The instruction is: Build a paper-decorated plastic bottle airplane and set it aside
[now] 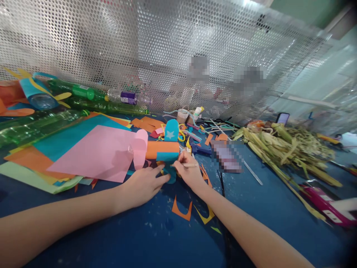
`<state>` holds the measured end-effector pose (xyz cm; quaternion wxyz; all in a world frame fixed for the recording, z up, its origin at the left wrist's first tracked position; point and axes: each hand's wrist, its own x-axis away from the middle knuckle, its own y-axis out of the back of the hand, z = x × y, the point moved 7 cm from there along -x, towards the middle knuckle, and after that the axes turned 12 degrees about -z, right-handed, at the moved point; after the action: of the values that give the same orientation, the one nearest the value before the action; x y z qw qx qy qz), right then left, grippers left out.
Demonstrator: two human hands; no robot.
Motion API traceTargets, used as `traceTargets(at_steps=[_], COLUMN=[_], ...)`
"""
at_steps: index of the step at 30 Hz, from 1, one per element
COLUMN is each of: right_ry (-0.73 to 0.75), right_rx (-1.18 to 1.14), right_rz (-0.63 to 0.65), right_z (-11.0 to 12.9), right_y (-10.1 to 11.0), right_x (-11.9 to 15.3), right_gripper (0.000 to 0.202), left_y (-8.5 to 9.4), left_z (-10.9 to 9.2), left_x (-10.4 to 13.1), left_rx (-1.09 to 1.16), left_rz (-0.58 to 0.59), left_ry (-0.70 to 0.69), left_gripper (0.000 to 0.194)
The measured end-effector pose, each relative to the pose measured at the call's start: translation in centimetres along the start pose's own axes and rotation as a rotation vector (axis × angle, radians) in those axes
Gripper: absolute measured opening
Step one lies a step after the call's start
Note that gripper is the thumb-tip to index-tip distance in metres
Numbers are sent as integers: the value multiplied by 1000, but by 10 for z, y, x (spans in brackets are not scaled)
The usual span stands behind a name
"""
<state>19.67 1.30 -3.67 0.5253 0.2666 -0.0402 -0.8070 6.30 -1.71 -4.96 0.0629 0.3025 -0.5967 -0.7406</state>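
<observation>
A small plastic bottle wrapped in orange paper (pixel 152 149) lies sideways on the blue table, with a rounded pink paper piece (pixel 140 145) at its left end. A blue paper wing with a pale star (pixel 170 131) stands out behind it; another blue wing (pixel 171 175) lies in front. My left hand (pixel 146 184) rests palm down with fingers spread, its fingertips on the front wing. My right hand (pixel 189 169) is closed around a thin pale stick like a pencil (pixel 190 165), its tip at the wing's base near the bottle.
Coloured paper sheets (pixel 97 156) and green bottles (pixel 41 124) lie left. Paper scraps (pixel 182 210) are in front. A blurred phone-like object (pixel 227 156), a clear stick (pixel 253 173), dry husks (pixel 281 149) and a magenta box (pixel 327 204) lie right. Perforated metal mesh (pixel 158 48) stands behind.
</observation>
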Motion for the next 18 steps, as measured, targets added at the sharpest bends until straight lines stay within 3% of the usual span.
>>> traceTargets(at_steps=[18], right_ry=[1], right_rx=[16], right_rz=[-13], right_z=[-2], right_y=[2], right_x=[-1], right_gripper=[18], left_y=[1], left_z=[-1], left_x=[1], left_rx=[-15], left_rz=[-24], left_ry=[-19], left_gripper=[30])
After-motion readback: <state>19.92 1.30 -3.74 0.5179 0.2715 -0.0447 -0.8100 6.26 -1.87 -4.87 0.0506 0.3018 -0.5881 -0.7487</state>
